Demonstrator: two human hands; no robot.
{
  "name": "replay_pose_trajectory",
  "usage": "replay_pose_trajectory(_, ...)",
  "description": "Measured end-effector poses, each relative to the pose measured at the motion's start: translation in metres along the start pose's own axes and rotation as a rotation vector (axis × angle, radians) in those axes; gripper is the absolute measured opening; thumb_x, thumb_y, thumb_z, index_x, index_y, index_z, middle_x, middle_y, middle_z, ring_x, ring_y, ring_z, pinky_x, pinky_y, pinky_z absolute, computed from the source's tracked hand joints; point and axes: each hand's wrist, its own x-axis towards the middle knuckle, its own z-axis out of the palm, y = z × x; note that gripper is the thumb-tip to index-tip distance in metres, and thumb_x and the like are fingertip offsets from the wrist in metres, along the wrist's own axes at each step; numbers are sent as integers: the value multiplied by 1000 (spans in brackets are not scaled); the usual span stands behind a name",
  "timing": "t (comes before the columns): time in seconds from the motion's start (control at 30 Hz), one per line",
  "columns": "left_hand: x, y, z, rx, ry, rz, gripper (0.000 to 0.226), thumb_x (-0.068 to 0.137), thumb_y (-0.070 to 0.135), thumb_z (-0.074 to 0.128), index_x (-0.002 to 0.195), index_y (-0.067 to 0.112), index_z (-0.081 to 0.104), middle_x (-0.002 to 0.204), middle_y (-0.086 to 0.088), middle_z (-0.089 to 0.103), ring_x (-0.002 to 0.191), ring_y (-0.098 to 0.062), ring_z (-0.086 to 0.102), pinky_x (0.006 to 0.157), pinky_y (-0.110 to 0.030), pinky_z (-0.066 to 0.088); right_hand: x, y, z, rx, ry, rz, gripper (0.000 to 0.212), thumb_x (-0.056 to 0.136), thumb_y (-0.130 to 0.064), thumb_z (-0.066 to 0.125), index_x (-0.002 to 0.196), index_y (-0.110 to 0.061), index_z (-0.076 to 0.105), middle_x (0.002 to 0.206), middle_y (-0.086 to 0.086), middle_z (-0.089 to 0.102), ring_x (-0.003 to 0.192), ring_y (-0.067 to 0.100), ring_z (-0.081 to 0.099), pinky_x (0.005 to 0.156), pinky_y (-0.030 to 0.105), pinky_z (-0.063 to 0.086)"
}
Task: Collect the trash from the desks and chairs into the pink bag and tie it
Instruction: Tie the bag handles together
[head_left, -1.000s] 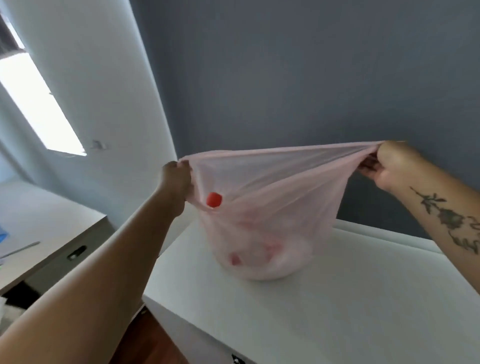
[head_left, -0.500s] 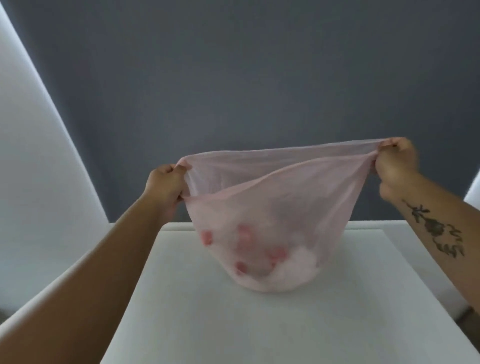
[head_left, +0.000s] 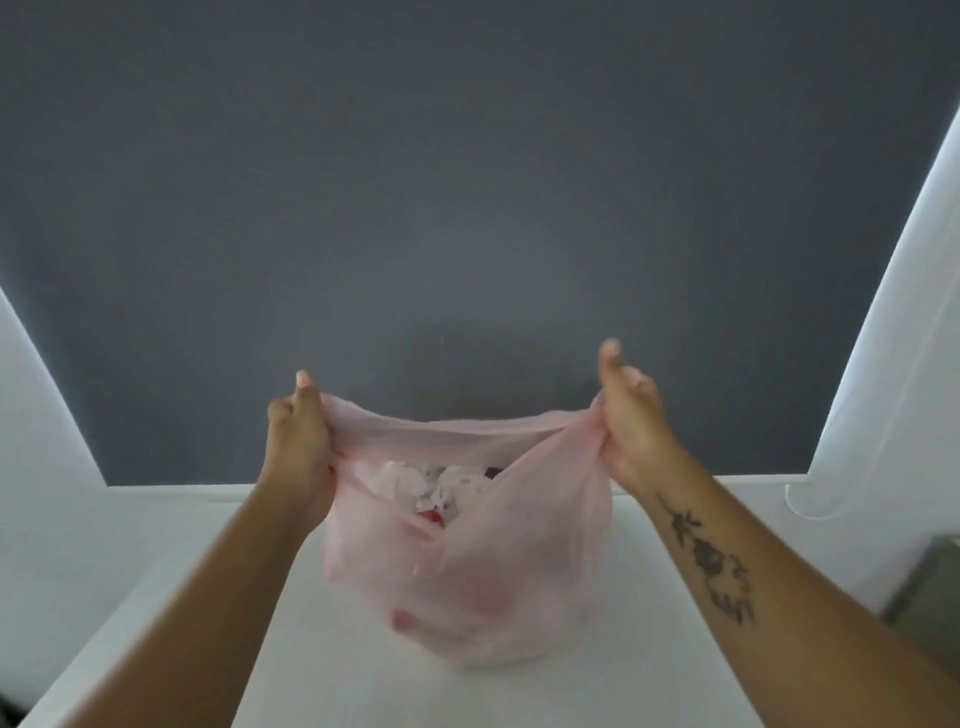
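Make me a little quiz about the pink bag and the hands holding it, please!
1. True or false: the pink bag is already tied in a knot.
2. What does the bag rest on? A) the floor B) a white surface C) a chair
3. Which hand belongs to the arm with a flower tattoo?

Key:
1. False. The left hand and right hand each grip a side of the rim, and the mouth gapes open, showing white crumpled trash and something red inside.
2. B.
3. The right hand.
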Motion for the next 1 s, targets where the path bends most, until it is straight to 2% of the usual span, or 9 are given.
replay_pose_trajectory(0.07, -14, -4, 0, -65, -92, 7, 33, 101, 38, 49, 116, 8, 48, 103, -9, 53, 86, -18, 59, 80, -37, 51, 1, 20, -5, -64, -148, 39, 22, 83, -31, 70, 97, -27, 54, 91, 1, 51, 85, 20, 55, 77, 38, 49)
replay_pose_trajectory(0.17, -27, -17, -12, -103, -236, 14, 22, 104, 22, 46, 112, 9, 62, 90, -5, 57, 79, -16, 58, 77, -31, 48, -5, 40, -15, -252, -148, 24, 22, 96, -25, 56, 115, -19, 65, 114, -7, 62, 104, 11, 60, 100, 39, 47)
replay_pose_trajectory(0.3, -21, -38, -26, -28, -192, 59, 27, 105, 23, 43, 101, 9, 66, 88, -5, 67, 79, -22, 63, 70, -30, 54, -8, 47, -23, -9, -133, 22, 35, 102, -38, 45, 103, -9, 65, 100, 3, 76, 96, 16, 71, 91, 36, 53)
replay_pose_trajectory(0.4, -11, -45, -28, -302, -207, -82, 30, 106, 23, 41, 83, 13, 58, 87, -5, 75, 70, -15, 73, 60, -26, 60, -13, 47, -11, 240, -65, 101, 34, 104, -40, 38, 96, -10, 52, 88, 5, 77, 87, 23, 72, 82, 40, 54)
replay_pose_trajectory(0.5, 0, -43, -23, -424, -131, -162, 30, 107, 27, 38, 82, 19, 53, 60, 1, 50, 42, -9, 51, 44, -18, 47, -24, 41, 10, 473, 32, 164, 33, 105, -38, 38, 86, -13, 49, 56, 3, 45, 52, 21, 53, 61, 34, 52)
replay_pose_trajectory(0.57, 2, -41, -15, -389, -100, -177, 31, 106, 34, 35, 82, 21, 50, 58, 3, 30, 38, -9, 29, 44, -22, 31, -29, 40, 22, 428, 37, 194, 42, 104, -45, 36, 87, -11, 55, 56, -1, 29, 43, 13, 32, 50, 28, 46)
replay_pose_trajectory(0.67, -1, -35, -9, -422, -140, -203, 27, 101, 38, 39, 90, 20, 55, 57, 4, 30, 41, -11, 25, 52, -28, 23, -35, 39, 33, 247, -42, 179, 42, 101, -48, 43, 99, -11, 64, 60, -4, 30, 45, 10, 28, 50, 26, 37)
replay_pose_trajectory(0.77, -3, -27, -15, -382, -117, -182, 21, 101, 27, 45, 97, 15, 62, 60, 5, 38, 50, -11, 32, 57, -27, 27, -41, 41, 41, 52, -115, 167, 22, 100, -25, 45, 101, -15, 65, 67, -1, 38, 49, 10, 37, 55, 26, 38)
replay_pose_trajectory(1.0, -13, -38, -20, -323, -220, -53, 30, 103, 36, 46, 108, 11, 62, 66, -1, 55, 52, -12, 49, 61, -29, 44, -57, 49, 49, 88, -218, 146, 28, 106, -28, 35, 108, -10, 57, 65, 6, 59, 62, 21, 67, 66, 32, 52)
